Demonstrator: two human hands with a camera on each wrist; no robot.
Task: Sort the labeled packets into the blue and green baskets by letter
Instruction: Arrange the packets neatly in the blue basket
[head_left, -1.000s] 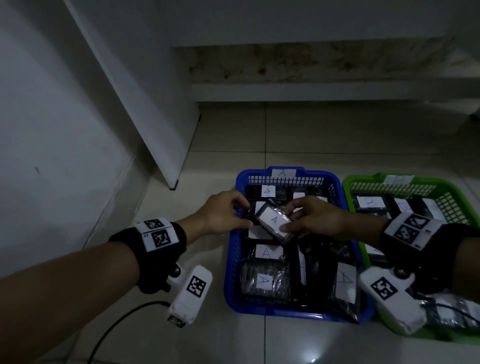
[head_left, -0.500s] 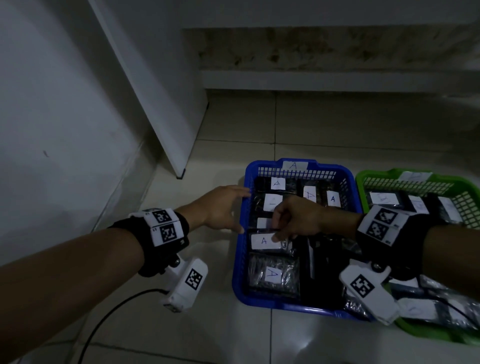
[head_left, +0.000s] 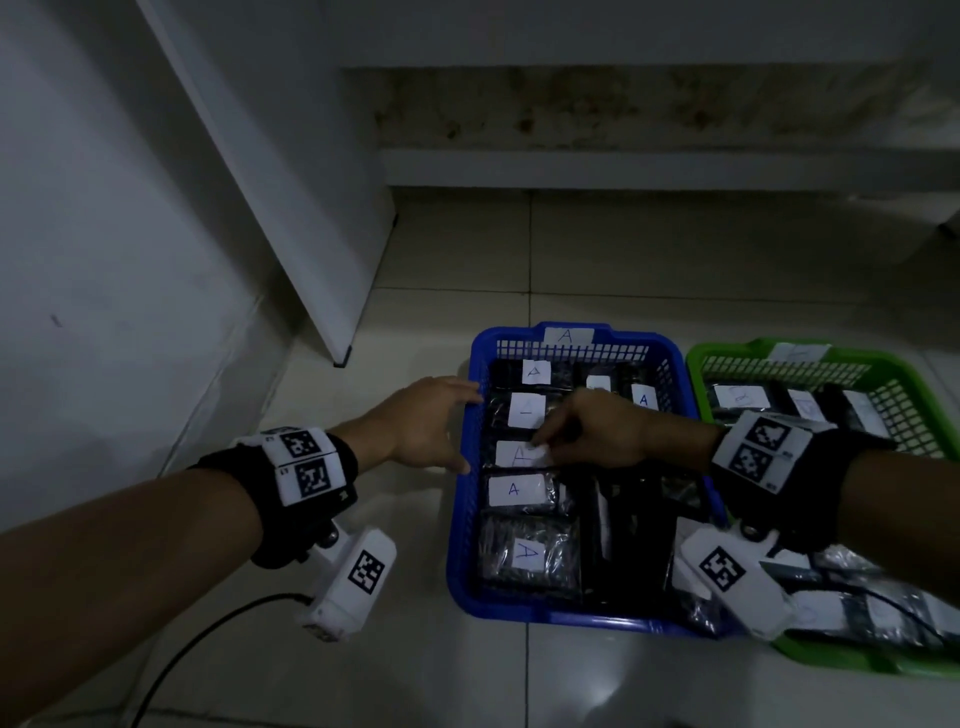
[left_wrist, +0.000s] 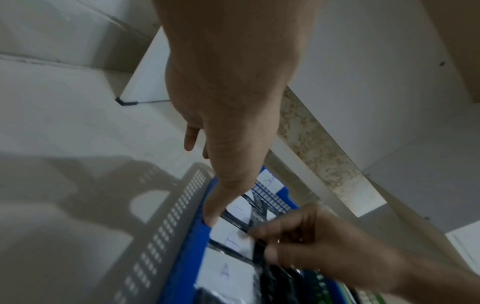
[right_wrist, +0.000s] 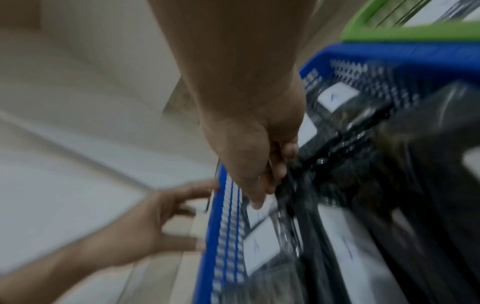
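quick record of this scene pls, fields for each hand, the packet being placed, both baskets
left hand: open, fingers spread at the blue basket's left rim
right hand: fingers on an A packet
packet: lying in the left column, white A label up
blue basket: tagged A, holds packets labelled A
green basket: right of the blue one, holds packets, letters unreadable

Bare forearms, black wristbands (head_left: 795, 483) with white coded tags, white wrist cameras (head_left: 353, 582), black cable (head_left: 208, 639).
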